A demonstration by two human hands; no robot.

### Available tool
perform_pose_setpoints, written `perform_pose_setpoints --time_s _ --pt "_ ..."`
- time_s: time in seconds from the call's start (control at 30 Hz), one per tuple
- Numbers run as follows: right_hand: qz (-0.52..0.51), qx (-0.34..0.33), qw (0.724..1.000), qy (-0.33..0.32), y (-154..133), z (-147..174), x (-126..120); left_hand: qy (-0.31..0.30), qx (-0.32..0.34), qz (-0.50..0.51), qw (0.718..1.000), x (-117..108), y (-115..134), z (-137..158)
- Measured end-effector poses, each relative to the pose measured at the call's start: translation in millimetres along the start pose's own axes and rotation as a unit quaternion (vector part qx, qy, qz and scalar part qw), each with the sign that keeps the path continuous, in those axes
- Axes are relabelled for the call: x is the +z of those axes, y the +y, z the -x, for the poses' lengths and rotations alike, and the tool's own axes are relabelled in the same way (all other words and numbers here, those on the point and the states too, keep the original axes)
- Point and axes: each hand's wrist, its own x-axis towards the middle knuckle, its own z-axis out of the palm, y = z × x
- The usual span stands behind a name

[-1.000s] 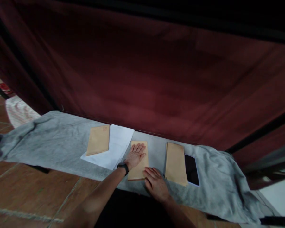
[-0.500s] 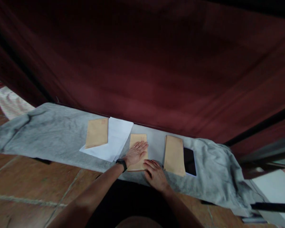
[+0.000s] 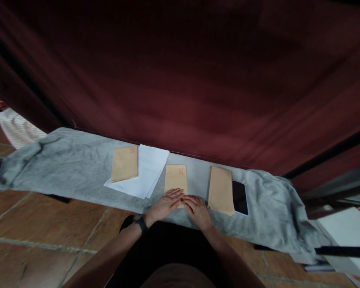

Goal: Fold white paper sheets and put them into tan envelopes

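Note:
A brown paper envelope (image 3: 176,176) with a faint red print lies upright in front of me on the grey cloth. My left hand (image 3: 166,203), a dark watch on its wrist, rests flat across the envelope's near half with fingers stretched out. On the envelope's near right part lie the fingers of my right hand (image 3: 197,210), also extended, their tips meeting the left fingertips. Both hands cover the near end of the envelope. To the right sits a stack of brown envelopes (image 3: 220,190). Another brown envelope pile (image 3: 125,164) lies at the left, partly over white paper sheets (image 3: 151,170).
A dark-screened phone or tablet (image 3: 240,197) touches the right envelope stack. The grey cloth (image 3: 78,164) covers a long narrow surface, with a dark red curtain (image 3: 180,100) along its far side. A white board (image 3: 348,232) stands at the far right, above tiled floor (image 3: 48,228).
My left hand has slid toward me down the envelope, uncovering its upper part. My right hand has shifted slightly, and the fingertips of both hands now meet.

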Motion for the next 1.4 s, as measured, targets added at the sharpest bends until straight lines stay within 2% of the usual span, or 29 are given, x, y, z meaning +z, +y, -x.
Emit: perform_pose_setpoints --time_s 0.3,0.5,0.67,0.77,0.87,1.03,1.27,1.4 --pt "-0.011 0.006 1.0 0.007 1.1 1.8 2.1 0.067 -0.042 -0.052 0.996 15.7 19.8 24.2" --pt "-0.003 0.005 1.0 0.021 1.8 2.7 4.3 0.077 0.008 -0.098 0.992 15.7 25.2 46.0" --pt "0.037 0.009 0.998 0.058 -26.6 8.4 17.2 0.064 0.025 -0.103 0.992 11.5 25.5 51.9" --pt "0.061 -0.013 0.997 0.042 -51.4 14.9 27.8 0.057 0.013 -0.102 0.993 12.8 24.0 52.3" --pt "0.086 -0.008 0.996 0.036 -62.8 21.8 31.4 0.05 0.016 -0.096 0.994 12.0 24.0 53.7" --pt "0.11 -0.017 0.993 0.024 -49.4 33.3 20.3 0.055 0.016 -0.101 0.993 7.3 24.1 59.9" --pt "0.106 0.006 0.994 0.026 -35.8 44.4 5.4 0.089 -0.013 -0.127 0.988 9.5 13.1 77.9" --pt "0.103 0.021 0.994 0.036 -37.0 44.0 7.1 0.089 -0.051 -0.128 0.987 11.5 17.1 61.9"
